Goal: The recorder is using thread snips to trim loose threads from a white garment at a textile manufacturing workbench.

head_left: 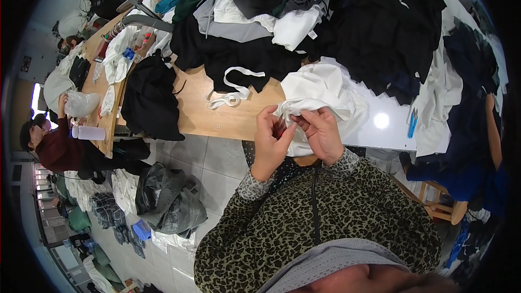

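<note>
A: so what's being held?
B: left hand and right hand both pinching a soft, rumpled white cloth at the edge of the tabletop. left's also got something reddish, too hidden to name.
A: past that?
B: curly white ribbon, then a floppy black heap.

Black garments lie heaped on a worktable, a white tape trailing over their edge, as a dark plastic bag bulges on tiled floor.
</note>
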### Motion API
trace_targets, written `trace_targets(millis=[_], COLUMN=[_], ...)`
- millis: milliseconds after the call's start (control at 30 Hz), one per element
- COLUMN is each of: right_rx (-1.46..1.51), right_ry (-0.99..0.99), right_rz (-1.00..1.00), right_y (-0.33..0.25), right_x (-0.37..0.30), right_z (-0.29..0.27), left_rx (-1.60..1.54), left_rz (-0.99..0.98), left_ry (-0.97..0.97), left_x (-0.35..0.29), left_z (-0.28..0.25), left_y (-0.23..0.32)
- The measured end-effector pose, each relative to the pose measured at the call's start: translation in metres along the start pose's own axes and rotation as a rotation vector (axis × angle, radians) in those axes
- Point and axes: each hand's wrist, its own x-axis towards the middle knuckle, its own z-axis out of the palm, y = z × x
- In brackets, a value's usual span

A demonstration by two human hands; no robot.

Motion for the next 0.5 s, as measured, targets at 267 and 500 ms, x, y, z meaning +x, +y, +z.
trace_targets(millis=[267, 500], right_rx=[-0.300, -0.399], right_ry=[-0.004, -0.015], right_rz=[-0.008, -0.105], right_y=[-0.015, -0.019], right_x=[-0.003, -0.007], right_z=[-0.007, -0.003], left_rx=[0.248, -0.163], left_rz=[0.206, -0.182], left_ry=[-0.062, -0.104], left_x=[0.018, 0.023], left_z=[0.003, 0.004], left_y=[0.013, -0.008])
